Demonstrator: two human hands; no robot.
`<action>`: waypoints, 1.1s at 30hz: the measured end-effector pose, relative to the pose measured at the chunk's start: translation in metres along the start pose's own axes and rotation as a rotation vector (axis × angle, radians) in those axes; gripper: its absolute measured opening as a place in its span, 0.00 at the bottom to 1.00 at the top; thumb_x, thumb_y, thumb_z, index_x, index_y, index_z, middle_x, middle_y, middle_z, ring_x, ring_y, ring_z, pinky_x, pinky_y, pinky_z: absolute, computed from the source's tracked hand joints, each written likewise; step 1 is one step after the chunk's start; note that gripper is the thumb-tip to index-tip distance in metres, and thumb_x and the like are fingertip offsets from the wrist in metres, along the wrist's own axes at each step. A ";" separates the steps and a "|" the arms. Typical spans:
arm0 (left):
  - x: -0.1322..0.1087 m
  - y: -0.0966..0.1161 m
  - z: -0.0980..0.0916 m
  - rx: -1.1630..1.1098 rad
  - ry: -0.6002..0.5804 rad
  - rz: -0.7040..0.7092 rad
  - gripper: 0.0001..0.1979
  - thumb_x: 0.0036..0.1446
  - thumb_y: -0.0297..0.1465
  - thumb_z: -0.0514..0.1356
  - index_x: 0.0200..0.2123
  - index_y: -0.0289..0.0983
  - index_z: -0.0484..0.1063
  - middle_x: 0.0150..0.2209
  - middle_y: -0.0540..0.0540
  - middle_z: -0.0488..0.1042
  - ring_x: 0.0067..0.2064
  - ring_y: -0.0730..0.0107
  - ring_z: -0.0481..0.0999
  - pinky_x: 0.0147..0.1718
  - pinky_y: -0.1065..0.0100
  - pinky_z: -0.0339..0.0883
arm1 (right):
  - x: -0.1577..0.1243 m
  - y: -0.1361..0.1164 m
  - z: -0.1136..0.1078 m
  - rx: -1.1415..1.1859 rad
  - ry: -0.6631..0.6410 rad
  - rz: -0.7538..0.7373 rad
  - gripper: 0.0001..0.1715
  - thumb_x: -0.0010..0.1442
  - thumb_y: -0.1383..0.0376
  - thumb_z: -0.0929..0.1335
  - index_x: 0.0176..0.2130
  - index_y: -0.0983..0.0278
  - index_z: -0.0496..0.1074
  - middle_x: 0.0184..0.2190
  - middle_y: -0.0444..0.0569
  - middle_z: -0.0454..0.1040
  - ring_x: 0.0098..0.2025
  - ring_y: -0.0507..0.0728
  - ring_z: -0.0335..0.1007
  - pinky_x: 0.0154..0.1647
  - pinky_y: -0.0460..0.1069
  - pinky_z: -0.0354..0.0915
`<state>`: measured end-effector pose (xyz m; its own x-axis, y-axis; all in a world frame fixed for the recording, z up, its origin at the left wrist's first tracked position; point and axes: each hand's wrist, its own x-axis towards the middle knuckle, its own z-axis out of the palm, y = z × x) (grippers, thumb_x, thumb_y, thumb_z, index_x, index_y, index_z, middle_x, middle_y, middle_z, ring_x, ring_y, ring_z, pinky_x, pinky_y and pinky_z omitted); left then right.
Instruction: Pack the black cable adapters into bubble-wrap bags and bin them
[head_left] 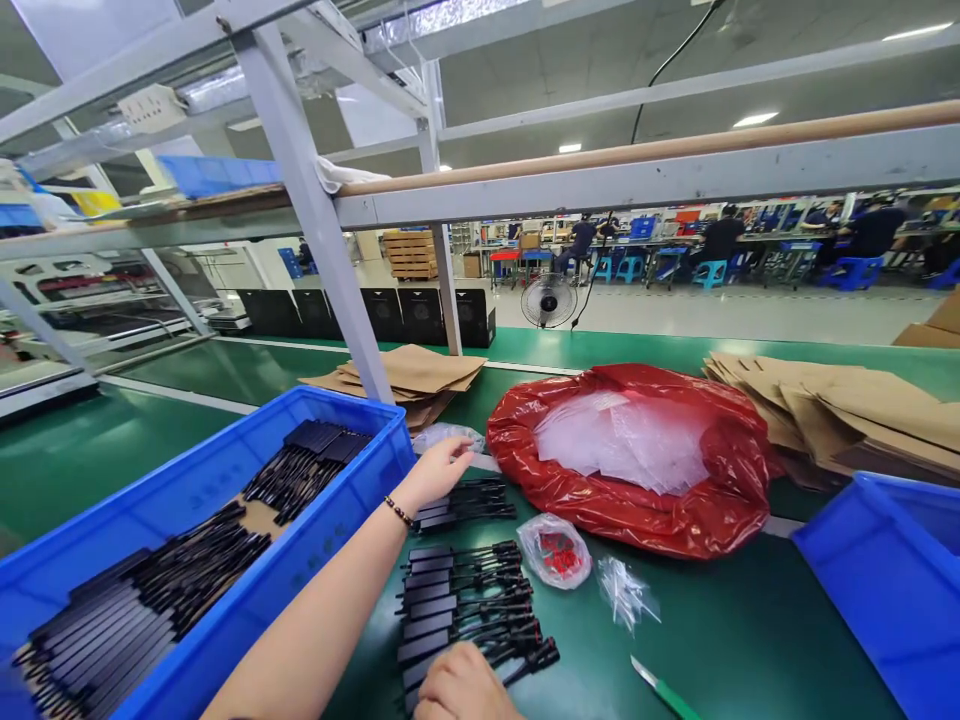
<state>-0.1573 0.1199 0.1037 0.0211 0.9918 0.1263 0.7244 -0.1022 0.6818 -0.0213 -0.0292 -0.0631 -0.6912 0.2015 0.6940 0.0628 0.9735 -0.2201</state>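
Observation:
My left hand reaches past the corner of a blue bin and lies with its fingers stretched over the far small stack of black flat parts with thin stems. Its fingertips come close to a crumpled clear bag. My right hand is at the bottom edge, fingers curled on the near end of a larger pile of the same black parts. The blue bin holds several rows of these parts.
A red plastic bag full of clear bags lies at centre right. Near it are a small bag of red pieces, a clear packet and a green-handled knife. Cardboard stacks and a second blue bin are at the right. A slanted frame post stands behind the bin.

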 end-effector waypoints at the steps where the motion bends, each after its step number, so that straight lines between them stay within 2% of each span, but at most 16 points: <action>1: -0.012 -0.004 0.002 0.056 -0.008 0.016 0.19 0.55 0.38 0.51 0.47 0.37 0.67 0.48 0.44 0.71 0.49 0.65 0.68 0.51 0.64 0.58 | 0.001 -0.001 0.002 -0.027 0.023 -0.012 0.12 0.58 0.57 0.63 0.34 0.64 0.67 0.30 0.47 0.70 0.35 0.55 0.64 0.34 0.51 0.63; 4: -0.033 -0.021 0.014 0.232 -0.027 0.005 0.21 0.57 0.37 0.48 0.51 0.36 0.65 0.55 0.42 0.65 0.58 0.62 0.59 0.58 0.61 0.47 | 0.002 -0.006 -0.004 -0.122 0.055 0.020 0.21 0.53 0.52 0.63 0.39 0.65 0.67 0.39 0.54 0.69 0.43 0.61 0.61 0.43 0.57 0.61; 7: -0.037 -0.040 0.030 0.381 -0.051 -0.054 0.25 0.57 0.40 0.46 0.55 0.35 0.61 0.59 0.40 0.58 0.62 0.56 0.50 0.59 0.54 0.40 | 0.002 -0.013 -0.018 -0.157 0.029 0.077 0.29 0.51 0.49 0.63 0.46 0.65 0.64 0.46 0.55 0.66 0.51 0.64 0.56 0.53 0.62 0.52; 9: -0.036 -0.049 0.039 0.453 -0.075 -0.071 0.28 0.57 0.43 0.45 0.57 0.35 0.58 0.60 0.38 0.56 0.63 0.53 0.47 0.58 0.51 0.38 | 0.002 -0.017 -0.027 -0.168 0.039 0.076 0.31 0.51 0.48 0.63 0.48 0.65 0.63 0.47 0.55 0.66 0.52 0.64 0.55 0.55 0.62 0.49; 13: -0.033 -0.062 0.047 0.568 -0.119 -0.061 0.38 0.49 0.54 0.48 0.59 0.39 0.54 0.62 0.37 0.51 0.63 0.46 0.43 0.57 0.44 0.33 | 0.010 -0.025 -0.044 -0.187 0.008 0.094 0.24 0.54 0.54 0.63 0.46 0.66 0.64 0.45 0.55 0.68 0.51 0.63 0.58 0.54 0.61 0.51; 17: -0.034 -0.071 0.046 0.645 -0.140 -0.036 0.37 0.49 0.54 0.49 0.59 0.42 0.54 0.63 0.38 0.49 0.63 0.44 0.43 0.56 0.43 0.34 | 0.022 -0.023 -0.068 -0.173 0.059 0.169 0.15 0.56 0.61 0.62 0.43 0.65 0.65 0.40 0.53 0.70 0.46 0.60 0.62 0.51 0.58 0.57; 20: -0.035 -0.076 0.045 0.674 -0.137 -0.006 0.34 0.51 0.50 0.49 0.59 0.43 0.54 0.62 0.38 0.52 0.62 0.44 0.46 0.56 0.45 0.37 | 0.023 0.002 -0.087 -0.263 0.172 0.304 0.11 0.58 0.69 0.59 0.41 0.67 0.66 0.36 0.53 0.70 0.42 0.58 0.64 0.45 0.54 0.61; 22: -0.036 -0.079 0.044 0.683 -0.131 0.017 0.32 0.53 0.48 0.48 0.59 0.43 0.54 0.62 0.39 0.53 0.62 0.45 0.48 0.56 0.46 0.37 | 0.018 0.028 -0.102 -0.403 0.179 0.459 0.12 0.58 0.72 0.58 0.36 0.67 0.68 0.33 0.53 0.71 0.37 0.56 0.66 0.40 0.51 0.62; 24: -0.036 -0.081 0.043 0.687 -0.122 0.034 0.30 0.55 0.46 0.47 0.59 0.44 0.54 0.62 0.40 0.53 0.62 0.47 0.49 0.56 0.46 0.37 | 0.013 0.053 -0.116 -0.569 0.024 0.661 0.12 0.57 0.73 0.59 0.30 0.67 0.70 0.28 0.52 0.71 0.32 0.56 0.66 0.34 0.50 0.62; 26: -0.037 -0.082 0.043 0.685 -0.111 0.043 0.27 0.56 0.43 0.46 0.59 0.44 0.54 0.62 0.41 0.53 0.61 0.48 0.50 0.56 0.47 0.38 | 0.010 0.070 -0.128 -0.702 -0.213 0.824 0.11 0.55 0.74 0.62 0.26 0.67 0.71 0.25 0.51 0.71 0.31 0.57 0.66 0.32 0.50 0.60; 29: -0.038 -0.083 0.041 0.697 -0.093 0.061 0.26 0.56 0.41 0.46 0.58 0.45 0.56 0.61 0.42 0.55 0.61 0.50 0.52 0.57 0.49 0.39 | 0.011 0.081 -0.138 -0.777 -0.502 0.948 0.11 0.54 0.73 0.63 0.26 0.66 0.74 0.27 0.53 0.74 0.34 0.60 0.67 0.32 0.50 0.58; 31: -0.038 -0.084 0.040 0.710 -0.081 0.077 0.25 0.56 0.40 0.47 0.57 0.46 0.58 0.60 0.42 0.57 0.60 0.51 0.54 0.57 0.50 0.40 | 0.012 0.082 -0.137 -0.781 -0.590 1.006 0.12 0.56 0.70 0.63 0.28 0.66 0.75 0.30 0.54 0.75 0.37 0.61 0.67 0.33 0.50 0.57; 33: -0.040 -0.085 0.039 0.716 -0.074 0.083 0.25 0.55 0.40 0.47 0.57 0.45 0.59 0.59 0.42 0.59 0.58 0.51 0.56 0.56 0.50 0.41 | 0.012 0.083 -0.134 -0.783 -0.617 1.061 0.12 0.57 0.66 0.63 0.30 0.66 0.76 0.32 0.55 0.75 0.39 0.62 0.67 0.34 0.51 0.57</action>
<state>-0.1935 0.0924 0.0127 0.1241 0.9881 0.0907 0.9914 -0.1272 0.0301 0.0721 0.0681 0.0190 -0.2517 0.9678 0.0032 0.9596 0.2492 0.1307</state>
